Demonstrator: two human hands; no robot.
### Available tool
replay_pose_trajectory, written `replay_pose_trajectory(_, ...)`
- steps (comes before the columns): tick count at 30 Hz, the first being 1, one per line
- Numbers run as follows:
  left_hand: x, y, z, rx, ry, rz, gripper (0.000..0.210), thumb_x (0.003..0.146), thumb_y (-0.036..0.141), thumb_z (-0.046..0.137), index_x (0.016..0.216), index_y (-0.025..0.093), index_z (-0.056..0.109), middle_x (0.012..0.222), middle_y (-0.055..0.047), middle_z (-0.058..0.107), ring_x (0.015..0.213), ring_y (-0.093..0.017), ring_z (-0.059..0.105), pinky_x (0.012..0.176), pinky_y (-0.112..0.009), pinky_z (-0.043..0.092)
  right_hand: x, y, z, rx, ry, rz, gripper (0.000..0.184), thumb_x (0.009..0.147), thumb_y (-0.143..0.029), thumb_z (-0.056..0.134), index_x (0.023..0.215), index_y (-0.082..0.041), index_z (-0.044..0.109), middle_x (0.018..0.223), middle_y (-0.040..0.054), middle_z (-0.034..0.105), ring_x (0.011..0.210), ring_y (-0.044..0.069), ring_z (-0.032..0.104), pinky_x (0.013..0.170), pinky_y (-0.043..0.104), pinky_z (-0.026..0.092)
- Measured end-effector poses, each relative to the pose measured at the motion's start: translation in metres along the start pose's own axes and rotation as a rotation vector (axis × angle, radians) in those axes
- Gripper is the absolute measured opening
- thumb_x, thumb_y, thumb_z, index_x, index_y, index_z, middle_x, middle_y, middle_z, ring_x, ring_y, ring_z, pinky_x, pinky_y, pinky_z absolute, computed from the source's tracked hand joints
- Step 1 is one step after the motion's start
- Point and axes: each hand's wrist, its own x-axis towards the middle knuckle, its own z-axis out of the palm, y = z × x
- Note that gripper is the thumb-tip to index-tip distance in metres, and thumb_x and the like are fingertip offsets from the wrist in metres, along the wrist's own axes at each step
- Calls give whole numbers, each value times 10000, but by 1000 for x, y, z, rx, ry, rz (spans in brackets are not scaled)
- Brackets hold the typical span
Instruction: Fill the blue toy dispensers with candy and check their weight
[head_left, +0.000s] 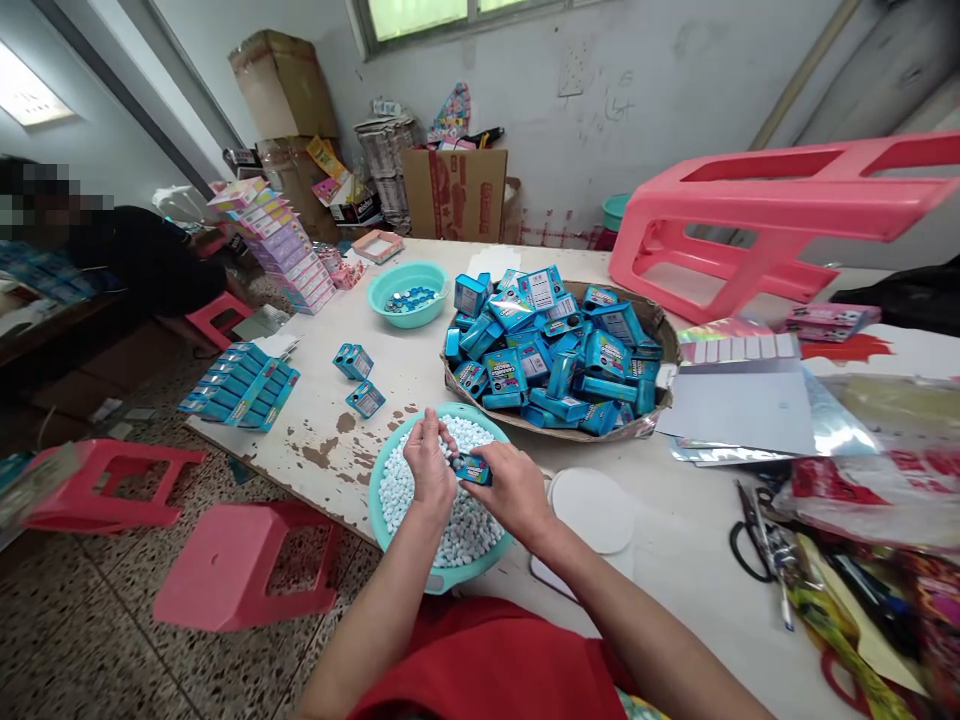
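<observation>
My right hand (517, 487) grips a small blue candy box (474, 469) between thumb and fingers, above a turquoise basin (377, 500). Small white candies (469, 535) fill that basin. My left hand (431, 468) is cupped, its fingers drawn together beside the left end of the box. What lies inside its curled fingers is hidden. Just right of the hands, a shallow cardboard tray (670, 372) holds a heap of similar blue boxes (551, 350). Several loose blue boxes (366, 399) stand on the table to the left.
A second turquoise basin (409, 318) contains small blue and silver pieces. Blue boxes in rows (240, 388) sit at the table's left edge, near stacked purple cartons (289, 255). Scissors (752, 540) lie at right, below an overturned pink stool (750, 215). Another person (142, 260) sits far left.
</observation>
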Motion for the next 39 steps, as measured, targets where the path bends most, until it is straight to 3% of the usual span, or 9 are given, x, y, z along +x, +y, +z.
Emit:
replay_pose_trajectory(6, -2, -1, 5, 23, -21, 29, 383, 751, 490, 630, 653, 168, 447, 566, 48, 417, 460, -54, 414, 441, -188, 351, 1, 2, 0, 13, 36, 19, 251, 735, -308, 691, 957, -227, 608, 898, 29, 647, 865, 227, 560, 697, 324, 392)
replay_pose_trajectory(12, 7, 5, 2, -35, -39, -75, 412, 710, 503, 670, 681, 169, 432, 571, 60, 396, 401, -27, 332, 351, -168, 202, 1, 5, 8, 111, 45, 53, 302, 716, -296, 707, 989, -215, 605, 959, 34, 650, 920, 228, 566, 772, 329, 422)
replay_pose_trajectory(19, 15, 11, -11, -55, -51, -105, 413, 698, 505, 677, 682, 173, 431, 569, 62, 385, 408, -28, 332, 358, -172, 201, -4, 17, 0, 383, 90, 130, 308, 703, -292, 698, 988, -217, 608, 961, 33, 634, 914, 212, 579, 781, 318, 455)
replay_pose_trajectory(22, 22, -10, -32, 135, 25, -27, 412, 722, 542, 626, 666, 175, 445, 570, 56, 402, 429, -46, 345, 379, -187, 217, -16, 27, -10, 489, 122, 173, 307, 698, -322, 715, 968, -216, 616, 936, 28, 629, 886, 204, 589, 766, 304, 463)
replay_pose_trajectory(24, 29, -30, -52, 391, 23, 63, 413, 750, 551, 579, 624, 175, 465, 563, 41, 438, 477, -72, 392, 431, -200, 287, -25, 35, -17, 531, 147, 204, 314, 706, -345, 718, 973, -217, 616, 931, 29, 627, 872, 200, 591, 761, 299, 467)
replay_pose_trajectory(27, 40, -57, -78, 850, -86, 182, 367, 751, 515, 575, 596, 184, 545, 633, 0, 567, 639, -142, 523, 600, -243, 403, -36, 47, -24, 534, 204, 254, 319, 720, -363, 712, 984, -213, 613, 936, 34, 626, 864, 196, 589, 761, 299, 473)
replay_pose_trajectory(29, 44, -66, -88, 1040, -155, 255, 299, 760, 484, 559, 666, 205, 612, 753, -18, 641, 771, -195, 578, 716, -288, 430, -41, 55, -28, 516, 234, 280, 324, 720, -373, 711, 984, -211, 615, 940, 35, 629, 873, 199, 589, 773, 306, 475)
replay_pose_trajectory(35, 42, -65, -87, 1232, -353, 476, 236, 812, 404, 485, 767, 222, 628, 882, -56, 656, 858, -252, 596, 789, -387, 451, -72, 88, -34, 494, 310, 401, 359, 740, -435, 681, 1002, -204, 600, 978, 43, 636, 881, 207, 597, 784, 321, 480)
replay_pose_trajectory(39, 39, -64, -82, 1244, -330, 642, 171, 799, 358, 526, 802, 223, 632, 930, -77, 652, 928, -313, 586, 828, -462, 436, -104, 123, -23, 402, 353, 520, 381, 765, -477, 639, 1015, -196, 582, 1010, 60, 627, 927, 229, 588, 822, 358, 473)
